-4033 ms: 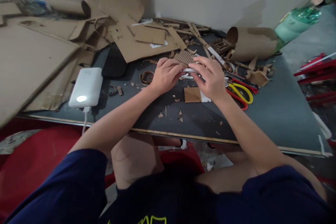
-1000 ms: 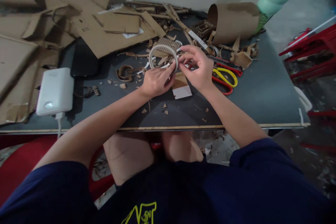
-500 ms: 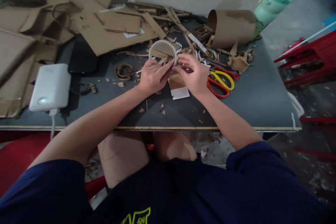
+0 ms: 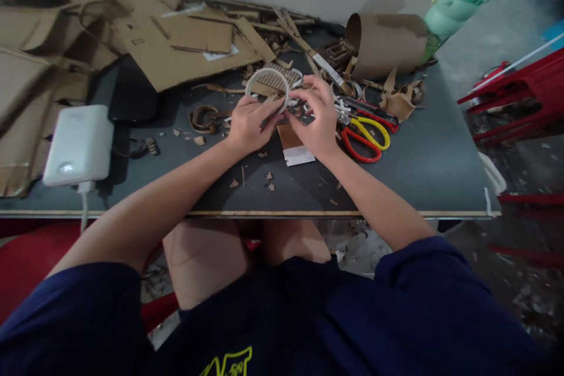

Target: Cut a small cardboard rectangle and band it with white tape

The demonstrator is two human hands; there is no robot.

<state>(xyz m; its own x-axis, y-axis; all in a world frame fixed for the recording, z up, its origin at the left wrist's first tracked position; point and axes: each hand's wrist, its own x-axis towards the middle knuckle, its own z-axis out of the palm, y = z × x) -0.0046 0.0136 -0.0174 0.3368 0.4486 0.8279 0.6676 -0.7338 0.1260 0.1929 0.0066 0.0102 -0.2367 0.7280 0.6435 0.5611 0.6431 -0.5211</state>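
A narrow pale ring (image 4: 285, 83), similar in shape to a roll of tape, stands upright above the middle of the table. My left hand (image 4: 252, 124) pinches its lower edge, fingers closed. At the ring's right side, my right hand (image 4: 318, 120) has its thumb and index finger against the rim, with the other fingers curled and raised. Below the hands lies a small brown and white piece of card (image 4: 300, 155). Scissors (image 4: 362, 140) with one red and one yellow handle rest just right of my right hand, beside a red and black cutter (image 4: 382, 116).
Cardboard sheets (image 4: 185, 59) and strips pile up at the back and left. A white power bank (image 4: 79, 144) with a cable stands near a black flat object (image 4: 134, 91). A cardboard tube (image 4: 390, 44) and a green bottle (image 4: 458, 9) are at back right. Scraps litter the table (image 4: 423, 170).
My right hand's fingers have lifted and spread a little more at the ring's edge. The ring is still in my left hand. The whole view has shifted slightly.
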